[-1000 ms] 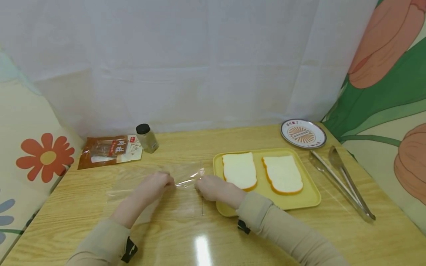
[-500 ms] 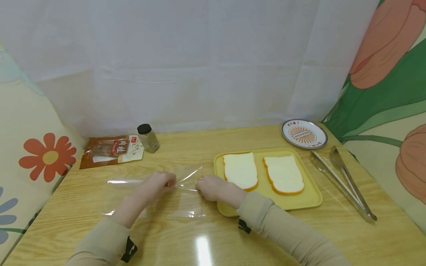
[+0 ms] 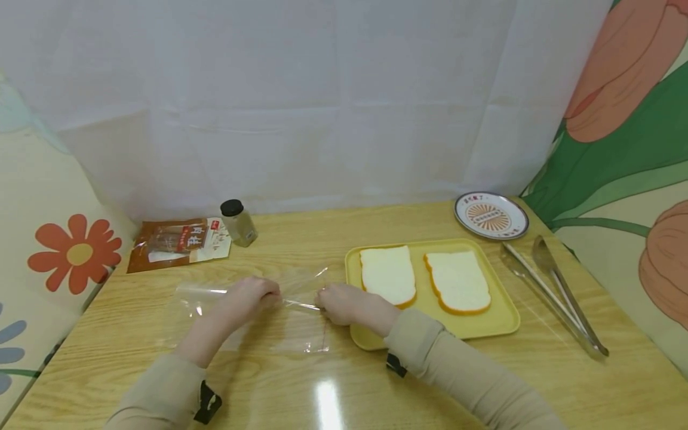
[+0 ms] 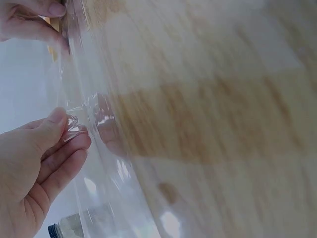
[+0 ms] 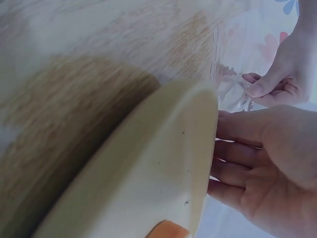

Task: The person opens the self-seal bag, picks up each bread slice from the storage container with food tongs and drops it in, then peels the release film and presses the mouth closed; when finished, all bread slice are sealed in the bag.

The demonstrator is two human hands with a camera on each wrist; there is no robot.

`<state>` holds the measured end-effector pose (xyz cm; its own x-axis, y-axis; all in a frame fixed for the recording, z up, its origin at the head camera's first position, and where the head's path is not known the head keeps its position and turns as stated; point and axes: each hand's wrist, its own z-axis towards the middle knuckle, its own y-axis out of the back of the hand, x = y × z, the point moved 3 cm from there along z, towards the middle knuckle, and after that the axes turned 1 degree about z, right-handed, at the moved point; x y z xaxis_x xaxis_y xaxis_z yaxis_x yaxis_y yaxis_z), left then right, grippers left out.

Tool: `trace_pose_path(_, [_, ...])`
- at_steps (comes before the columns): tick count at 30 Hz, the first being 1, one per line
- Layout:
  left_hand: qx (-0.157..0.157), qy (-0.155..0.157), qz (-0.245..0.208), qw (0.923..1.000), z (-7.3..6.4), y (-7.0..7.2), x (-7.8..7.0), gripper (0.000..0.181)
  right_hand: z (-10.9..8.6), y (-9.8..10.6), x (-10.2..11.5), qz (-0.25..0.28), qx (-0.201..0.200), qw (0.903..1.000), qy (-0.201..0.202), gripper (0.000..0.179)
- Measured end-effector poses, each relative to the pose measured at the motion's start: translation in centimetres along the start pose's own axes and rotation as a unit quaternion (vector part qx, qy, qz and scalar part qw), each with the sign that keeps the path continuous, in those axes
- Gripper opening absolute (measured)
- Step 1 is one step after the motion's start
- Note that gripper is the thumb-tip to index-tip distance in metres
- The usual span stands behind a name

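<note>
A clear, shiny plastic film (image 3: 301, 334) lies on the table in front of me, its middle raised in taut creases between my hands. My left hand (image 3: 251, 300) pinches it; in the left wrist view, a crumpled fold of the film (image 4: 75, 128) sits between thumb and forefinger. Opposite, my right hand (image 3: 344, 303) pinches the film close to its right edge. In the right wrist view, the other fingers of that hand (image 5: 257, 163) lie along the rim of a yellow tray (image 5: 163, 129).
Two bread slices (image 3: 388, 276) rest on the yellow tray. To its right lie metal tongs (image 3: 559, 298), with a patterned plate (image 3: 490, 216) behind. A brown-and-white packet (image 3: 177, 243) and a black-capped jar (image 3: 239, 226) stand back left, before a white cloth (image 3: 333, 119).
The creases in the film between the hands have shifted, and the glints on its left part have moved. Both hands keep nearly the same place and hold.
</note>
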<state>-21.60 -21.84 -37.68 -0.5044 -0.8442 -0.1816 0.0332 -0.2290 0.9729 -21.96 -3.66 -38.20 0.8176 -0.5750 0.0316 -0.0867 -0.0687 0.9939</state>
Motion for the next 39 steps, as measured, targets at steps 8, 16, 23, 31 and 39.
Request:
trace_pose_path(8, [-0.005,0.000,-0.032,0.9995,0.0,0.0,0.4,0.017,-0.3,0.3,-0.2,0.024,0.007,0.9990,0.036,0.010])
trace_pose_path(16, [-0.011,-0.001,-0.023,0.9997,-0.4,0.0,0.7,0.014,0.4,0.7,-0.1,0.090,-0.003,0.9956,0.028,0.034])
trace_pose_path(23, [0.006,0.025,-0.029,0.9993,-0.5,-0.2,0.9,0.008,0.9,0.7,0.1,0.110,-0.064,0.9883,0.084,0.023])
trace_pose_path(31, [0.034,0.018,-0.024,0.9990,-0.2,-0.3,0.8,0.013,0.9,0.1,0.1,0.108,0.045,0.9929,0.021,0.050])
trace_pose_path(39, [-0.004,-0.032,-0.011,0.9994,-0.3,-0.2,0.3,0.008,0.7,0.1,0.6,0.100,0.092,0.9907,-0.014,0.063])
